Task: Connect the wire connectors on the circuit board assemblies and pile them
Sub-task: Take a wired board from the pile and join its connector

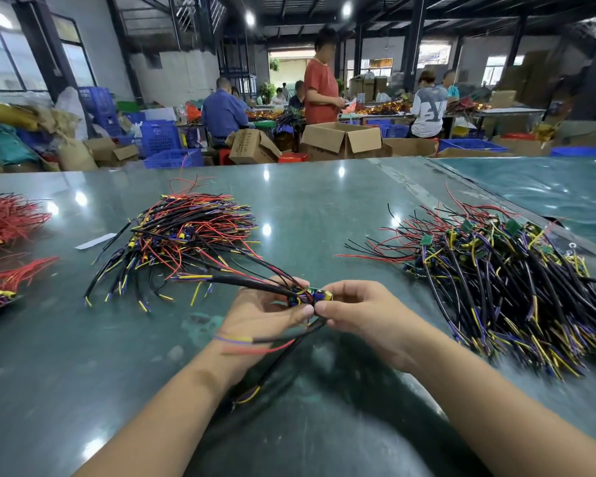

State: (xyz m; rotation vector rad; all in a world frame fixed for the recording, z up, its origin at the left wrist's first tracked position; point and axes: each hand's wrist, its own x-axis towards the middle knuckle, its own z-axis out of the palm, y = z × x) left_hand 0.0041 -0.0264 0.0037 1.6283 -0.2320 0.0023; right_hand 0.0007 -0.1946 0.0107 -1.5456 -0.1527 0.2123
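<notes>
Over the green table [324, 208], both my hands hold one circuit board assembly [315, 295], a small green board with blue and yellow parts. My left hand [265, 311] grips the board side, and black, red and yellow wires fan out from it to the left. My right hand [355, 311] pinches the wire connector end against the left fingertips. Black cables with red, purple and yellow ends hang down between my forearms. A pile of assemblies [186, 232] lies at the centre left and a larger pile of assemblies with green boards [496, 280] lies at the right.
Bundles of red wires [7, 222] lie at the left table edge. A white strip [95, 241] lies near the left pile. Beyond the far edge stand cardboard boxes [341, 139] and blue crates [159, 136], with several people working at other tables.
</notes>
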